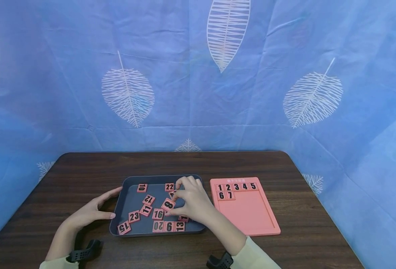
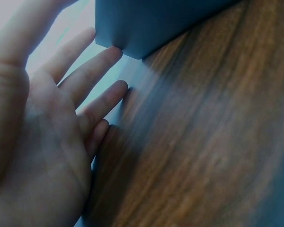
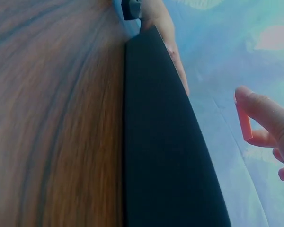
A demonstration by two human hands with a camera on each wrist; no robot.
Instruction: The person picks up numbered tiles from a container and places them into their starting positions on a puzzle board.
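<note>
My right hand [image 1: 194, 198] is over the right part of a dark tray [image 1: 125, 200] and pinches a pink number tile marked 8 [image 1: 168, 204] between thumb and fingers. Seen from the right wrist, the tile [image 3: 244, 122] is edge-on, raised above the tray wall [image 3: 165, 142]. My left hand [image 1: 88, 213] is at the tray's left side, thumb and fingertips at the rim, fingers spread. In the left wrist view its fingertips meet the tray's outer corner [image 2: 128, 40]. Several loose number tiles lie in the tray, some partly hidden under my right hand.
Right of the tray lies a pink number board [image 1: 248, 215], with tiles 1 to 5 in its top row and 6 and 7 below at the left. Both stand on a dark wooden table [image 1: 305, 224]. A blue leaf-patterned cloth [image 1: 191, 93] hangs behind.
</note>
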